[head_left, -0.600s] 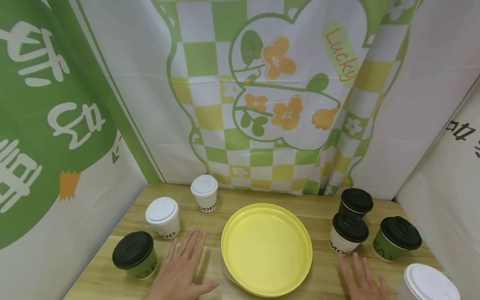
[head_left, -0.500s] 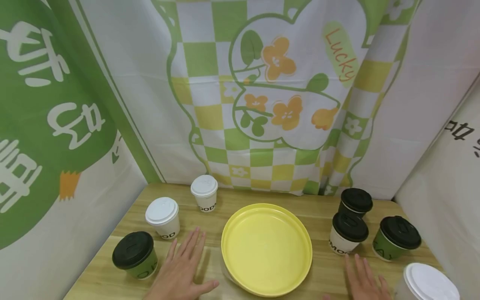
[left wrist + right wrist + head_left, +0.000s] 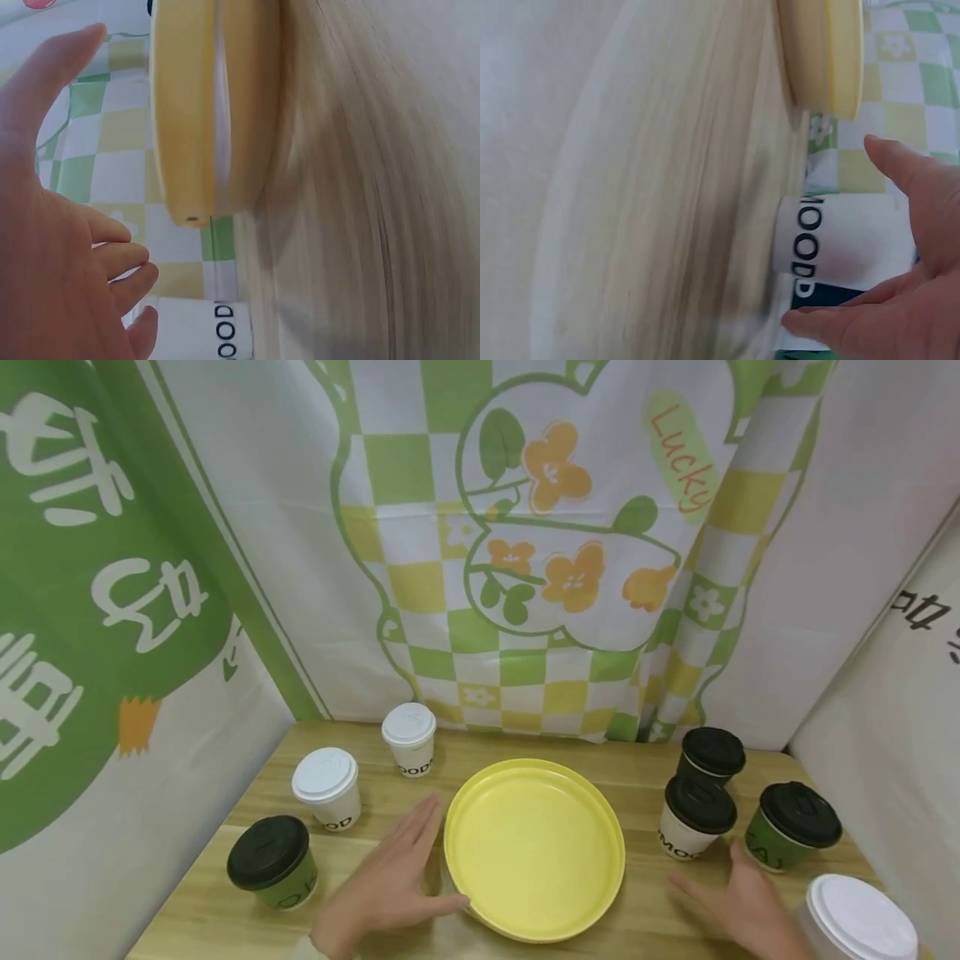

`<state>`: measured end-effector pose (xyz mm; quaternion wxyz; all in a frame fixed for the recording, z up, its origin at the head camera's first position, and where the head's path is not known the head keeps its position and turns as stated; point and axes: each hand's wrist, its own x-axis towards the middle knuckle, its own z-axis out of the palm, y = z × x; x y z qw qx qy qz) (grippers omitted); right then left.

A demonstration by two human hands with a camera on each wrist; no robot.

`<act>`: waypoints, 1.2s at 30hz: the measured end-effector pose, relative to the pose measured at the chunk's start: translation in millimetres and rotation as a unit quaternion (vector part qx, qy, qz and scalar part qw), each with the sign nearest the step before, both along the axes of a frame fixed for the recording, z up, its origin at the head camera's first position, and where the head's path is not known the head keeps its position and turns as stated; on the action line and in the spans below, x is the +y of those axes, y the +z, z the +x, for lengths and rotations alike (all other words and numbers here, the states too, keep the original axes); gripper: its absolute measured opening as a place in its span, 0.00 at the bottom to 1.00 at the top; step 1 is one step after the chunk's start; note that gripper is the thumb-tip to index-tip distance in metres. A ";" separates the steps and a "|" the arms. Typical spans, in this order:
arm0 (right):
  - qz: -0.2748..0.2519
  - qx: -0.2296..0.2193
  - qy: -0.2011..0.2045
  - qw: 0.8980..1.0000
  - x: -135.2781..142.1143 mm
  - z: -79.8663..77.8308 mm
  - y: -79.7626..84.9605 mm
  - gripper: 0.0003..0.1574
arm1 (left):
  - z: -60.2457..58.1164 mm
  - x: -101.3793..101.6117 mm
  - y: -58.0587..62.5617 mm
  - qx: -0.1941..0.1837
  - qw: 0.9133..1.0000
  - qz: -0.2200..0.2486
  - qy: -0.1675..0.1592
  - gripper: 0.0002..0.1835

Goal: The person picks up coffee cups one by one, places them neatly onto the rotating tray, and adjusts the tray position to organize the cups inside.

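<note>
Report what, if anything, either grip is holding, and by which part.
Nothing is held: the left grip is open beside the yellow plate, and the right grip is open near the white cup with the black lid.

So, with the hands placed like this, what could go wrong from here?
The right hand is close to the black-lidded white cup and the neighbouring green cup, so it might tip one of them. The left hand is beside the yellow tray; an inward movement might push it.
</note>
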<state>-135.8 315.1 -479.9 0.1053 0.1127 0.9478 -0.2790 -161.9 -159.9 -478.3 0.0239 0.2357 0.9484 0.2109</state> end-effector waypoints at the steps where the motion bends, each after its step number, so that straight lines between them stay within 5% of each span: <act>1: -0.010 0.008 -0.004 1.000 0.3 -2.2 -0.5 0.86 | -1.5 2.1 -0.5 -0.002 1.000 0.000 -0.001 0.71; 14: -0.104 0.116 -0.030 0.987 -5.2 -20.2 -13.7 0.59 | -6.0 9.5 -10.2 -0.002 1.000 0.012 -0.009 0.75; 27: -0.146 0.150 -0.049 0.977 -0.2 -28.8 -19.2 0.57 | -4.4 14.8 -13.7 -0.013 1.000 0.011 -0.016 0.74; 36: -0.119 0.168 -0.064 0.977 3.3 -28.8 -19.9 0.55 | -6.3 19.5 -16.0 -0.005 1.000 0.009 -0.026 0.74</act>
